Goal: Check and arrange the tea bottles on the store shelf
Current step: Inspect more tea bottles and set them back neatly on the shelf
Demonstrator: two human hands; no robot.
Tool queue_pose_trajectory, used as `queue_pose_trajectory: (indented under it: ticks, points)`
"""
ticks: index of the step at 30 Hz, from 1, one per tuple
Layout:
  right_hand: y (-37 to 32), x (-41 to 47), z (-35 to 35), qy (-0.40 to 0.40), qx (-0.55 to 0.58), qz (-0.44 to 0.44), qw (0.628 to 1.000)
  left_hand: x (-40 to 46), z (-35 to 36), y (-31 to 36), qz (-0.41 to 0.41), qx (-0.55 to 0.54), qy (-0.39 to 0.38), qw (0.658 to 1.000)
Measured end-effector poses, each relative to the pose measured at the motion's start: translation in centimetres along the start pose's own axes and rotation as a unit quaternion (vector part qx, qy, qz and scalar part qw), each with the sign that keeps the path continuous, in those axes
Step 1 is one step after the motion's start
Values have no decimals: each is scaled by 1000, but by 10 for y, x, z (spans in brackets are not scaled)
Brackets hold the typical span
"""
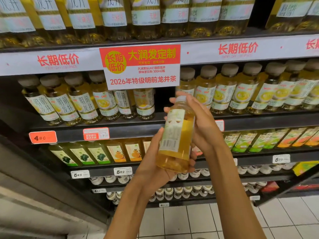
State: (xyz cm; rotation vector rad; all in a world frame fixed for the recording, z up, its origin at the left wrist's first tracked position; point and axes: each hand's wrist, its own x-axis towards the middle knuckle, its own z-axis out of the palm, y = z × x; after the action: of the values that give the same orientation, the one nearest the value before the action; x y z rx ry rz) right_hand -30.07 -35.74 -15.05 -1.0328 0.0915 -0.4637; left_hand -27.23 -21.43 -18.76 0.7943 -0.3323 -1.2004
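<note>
I hold one tea bottle [176, 135] of yellow tea with a pale cap in front of the shelf, tilted, its back label with a barcode facing me. My left hand [151, 163] cups its base from below and the left. My right hand [202, 125] wraps around its upper body and neck from the right. Behind it, the middle shelf [131, 130] carries rows of matching tea bottles [107, 104] to the left and more tea bottles [241, 94] to the right. Straight behind the held bottle there is a dark gap in the row.
A red and white promotion sign [141, 66] hangs from the upper shelf edge. Larger tea bottles [146, 16] fill the top shelf. Juice bottles [96, 152] and price tags [43, 137] sit below. White tiled floor [207, 221] lies underfoot.
</note>
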Motion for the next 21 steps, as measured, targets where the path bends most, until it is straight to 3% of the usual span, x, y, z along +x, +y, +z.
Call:
queue_pose_trajectory:
  ticks: [3, 6, 8, 11, 14, 17, 19, 21]
  points:
    - [-7, -3, -1, 5, -135, -60, 989, 3, -6, -1, 32, 194, 109, 974]
    - [-13, -4, 4, 31, -235, -96, 967, 7, 2, -7, 79, 281, 137, 946]
    - [-15, -4, 4, 33, -227, -81, 970, 8, 4, -9, 81, 222, 127, 963]
    - [-15, -3, 2, 1, -105, -14, 994, 5, 4, -2, 4, 1, 16, 1000]
    - [-10, -2, -2, -31, -4, 36, 999, 7, -1, -5, -15, -45, -27, 999]
    - [-5, -1, -3, -16, -36, 23, 999, 10, -6, -11, 11, 72, 43, 996]
    - [-4, 1, -5, 5, -95, 7, 995, 8, -6, -9, 50, 178, 113, 976]
    - [-6, 3, -5, 20, -171, -15, 985, 8, -2, -6, 72, 277, 130, 949]
